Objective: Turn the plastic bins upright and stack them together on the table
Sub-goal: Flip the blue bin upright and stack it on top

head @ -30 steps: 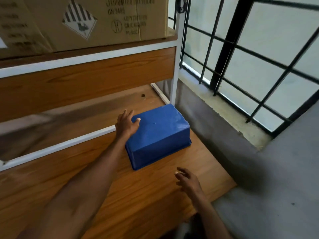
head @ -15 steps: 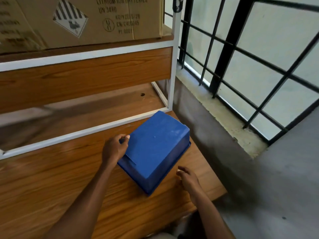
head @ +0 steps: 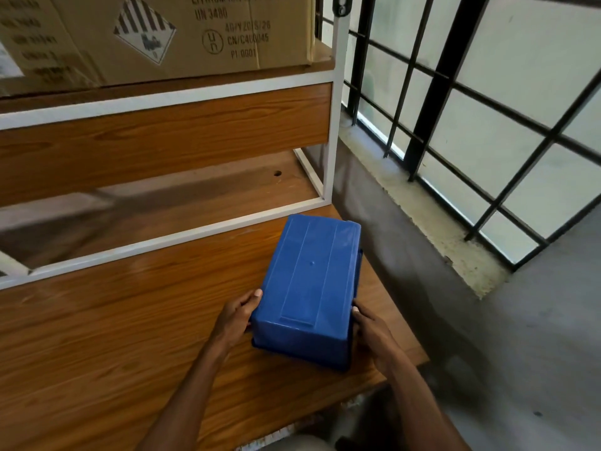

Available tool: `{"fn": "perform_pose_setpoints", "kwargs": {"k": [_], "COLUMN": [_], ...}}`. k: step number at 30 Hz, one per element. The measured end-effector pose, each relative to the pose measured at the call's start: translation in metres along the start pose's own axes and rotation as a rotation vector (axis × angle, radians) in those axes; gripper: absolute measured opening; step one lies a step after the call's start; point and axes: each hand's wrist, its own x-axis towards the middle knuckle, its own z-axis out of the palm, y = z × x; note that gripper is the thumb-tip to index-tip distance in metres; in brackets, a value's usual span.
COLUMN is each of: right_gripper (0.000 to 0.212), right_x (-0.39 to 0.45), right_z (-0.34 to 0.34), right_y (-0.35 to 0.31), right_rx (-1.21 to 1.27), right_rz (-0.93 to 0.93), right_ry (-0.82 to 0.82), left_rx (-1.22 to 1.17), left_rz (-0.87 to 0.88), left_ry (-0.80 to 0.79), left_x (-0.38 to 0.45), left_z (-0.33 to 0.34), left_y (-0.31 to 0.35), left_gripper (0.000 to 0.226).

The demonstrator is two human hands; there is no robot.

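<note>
Near the right end of the wooden table, close to its front edge, I see one blue plastic bin lying upside down, its flat base facing up toward my camera. The base shows moulded ridges running lengthwise and a small dot at its centre. The bin's long axis runs away from me, and its near end is the end held.

Left hand: closed against the bin's near left corner, thumb laid on the upper edge, the remaining fingers wrapped down the side wall out of my sight. Right hand: pressed on the near right corner, fingers curled over the side wall. Both hands thus grip the bin between them. I cannot tell whether the near end rests on the table or is raised slightly off it; only one bin is visible to me.

Behind the bin, a white metal shelf frame stands on the table, its lower rail just beyond the bin's far end. A cardboard box printed with a striped hazard diamond sits on the upper shelf. To the right, a window with a black grille rises above a concrete sill.
</note>
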Motion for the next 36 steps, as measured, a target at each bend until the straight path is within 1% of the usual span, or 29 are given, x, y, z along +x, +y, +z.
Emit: {"fn": "perform_pose_setpoints", "kwargs": {"k": [1,4,5,8,9,12,15,18,20,25,28,31,32,34,36], "right_gripper": [0.040,0.019,0.020,0.042,0.045,0.044,0.042,0.045,0.043,0.035,0.033,0.033,0.033,0.029,0.026], "right_x": [-0.001,-0.012,-0.014,-0.010,-0.010,-0.010,-0.014,-0.018,-0.028,-0.050,-0.059,-0.063,-0.065,-0.068,-0.069], "right_z": [-0.002,-0.007,-0.010,-0.016,-0.020,-0.029,-0.029,-0.023,-0.017,0.000,0.014,0.032,0.040,0.055,0.069], "right_y": [-0.002,-0.011,-0.015,-0.031,-0.040,-0.072,-0.096,-0.107,-0.113,-0.120,-0.119,-0.115,-0.112,-0.106,-0.101], "right_rx": [0.033,0.171,0.188,0.197,0.229,0.328,0.296,0.236,0.228,0.159,0.065,0.013,-0.001,0.002,-0.004], "right_rz": [0.004,-0.016,-0.034,-0.113,-0.142,-0.195,-0.186,-0.203,-0.225,-0.280,-0.349,-0.402,-0.421,-0.460,-0.488], "right_ry": [-0.005,-0.027,-0.006,0.033,0.048,0.068,0.023,0.000,-0.016,-0.063,-0.040,-0.014,-0.019,-0.053,-0.099], "left_rx": [-0.008,-0.044,-0.061,-0.173,-0.196,-0.171,-0.080,0.029,0.066,0.138,0.149,0.225,0.249,0.257,0.251], "left_rz": [-0.005,0.004,0.007,-0.017,-0.039,-0.091,-0.055,0.054,0.132,0.283,0.352,0.365,0.360,0.315,0.282], "left_ry": [0.006,0.002,0.000,0.015,0.032,0.086,0.163,0.266,0.270,0.299,0.263,0.186,0.165,0.146,0.173], "left_x": [0.001,-0.002,-0.003,-0.005,-0.004,0.000,0.002,-0.005,-0.011,-0.018,-0.021,-0.018,-0.015,-0.012,-0.011], "left_z": [0.000,0.004,0.006,0.015,0.017,0.023,0.029,0.030,0.029,0.032,0.040,0.052,0.056,0.061,0.060], "left_y": [-0.002,-0.002,-0.002,-0.002,-0.005,-0.008,-0.005,0.013,0.029,0.067,0.088,0.102,0.105,0.110,0.115], "left_gripper": [0.038,0.039,0.036,0.031,0.031,0.029,0.025,0.020,0.017,0.023,0.023,0.022,0.025,0.038,0.046]}}
